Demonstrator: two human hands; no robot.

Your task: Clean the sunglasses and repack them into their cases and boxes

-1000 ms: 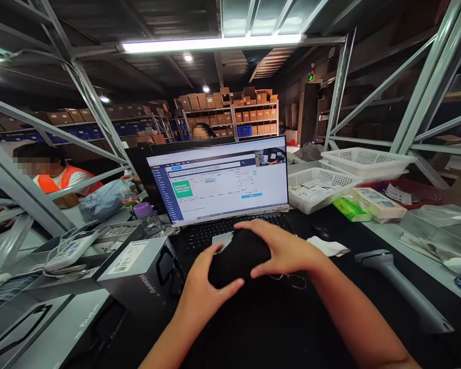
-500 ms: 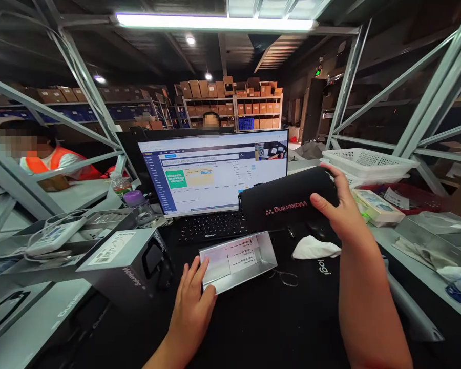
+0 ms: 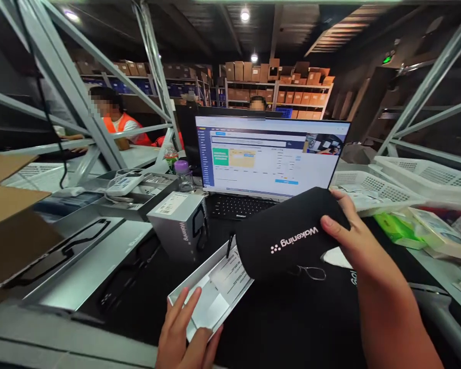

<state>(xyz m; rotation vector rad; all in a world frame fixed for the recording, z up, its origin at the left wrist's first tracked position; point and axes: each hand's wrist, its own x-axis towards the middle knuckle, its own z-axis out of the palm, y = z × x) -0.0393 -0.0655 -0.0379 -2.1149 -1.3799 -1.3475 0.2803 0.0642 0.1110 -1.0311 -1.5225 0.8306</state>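
Observation:
My right hand [image 3: 353,241] grips a black rounded case [image 3: 288,236] with white "Wakening" lettering, held tilted above the dark desk mat [image 3: 292,318]. My left hand [image 3: 186,338] holds the near end of an open silver box tray [image 3: 211,289] with white paper leaflets inside; its fingers lie along the tray's inside and edge. The case's lower end hangs over the far end of the tray. A grey "Wakening" box [image 3: 179,225] stands just left of the tray.
An open laptop [image 3: 269,159] with a lit screen stands behind. White baskets [image 3: 372,189] and packets sit at the right, a brown carton [image 3: 7,225] at the left, a purple-capped bottle [image 3: 183,177] near steel rack struts. Two other people sit beyond the racks.
My view has swung left. The right hand has brought the black case down and nearer, over the tray. The left hand has pulled the silver tray closer to me.

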